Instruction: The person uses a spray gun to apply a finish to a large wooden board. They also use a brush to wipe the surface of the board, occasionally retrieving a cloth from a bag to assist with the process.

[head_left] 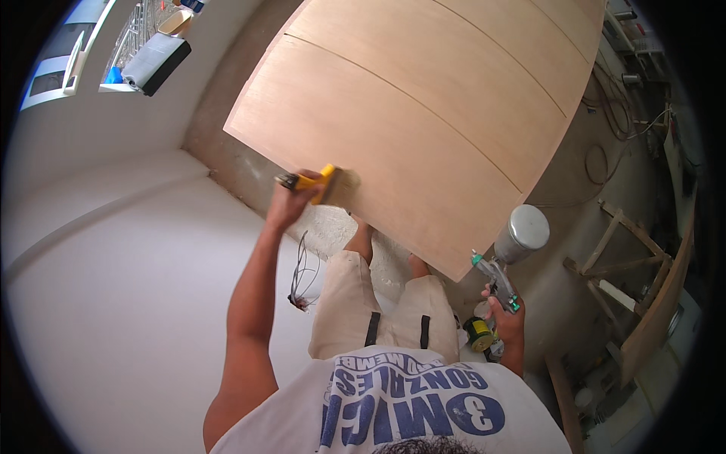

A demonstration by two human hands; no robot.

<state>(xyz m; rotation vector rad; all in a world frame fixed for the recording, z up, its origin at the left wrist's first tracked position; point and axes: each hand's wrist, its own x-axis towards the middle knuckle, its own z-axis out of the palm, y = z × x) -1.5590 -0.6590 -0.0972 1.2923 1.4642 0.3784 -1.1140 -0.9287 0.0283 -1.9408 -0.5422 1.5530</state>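
Note:
My left hand [291,200] is closed round a yellow-handled wide brush [328,184], its pale bristles at the near left edge of a large wooden panel [408,136]. Thin straight grooves divide the panel's light tan face. Bristles and hand are slightly smeared by motion. On the other side, my right hand [505,312] grips a metal spray gun [499,284] with green fittings. A silver cup [523,233] sits on top of the gun, just beyond the panel's near right corner. The gun's nozzle end is close to that corner.
A yellow-and-black can [479,334] stands on the floor below my right hand. Loose grey wires [301,272] hang by the white wall at left. Hoses [597,163], a wooden frame [616,261] and a leaning board [659,310] are at right. A window ledge holds a roller tray [155,60].

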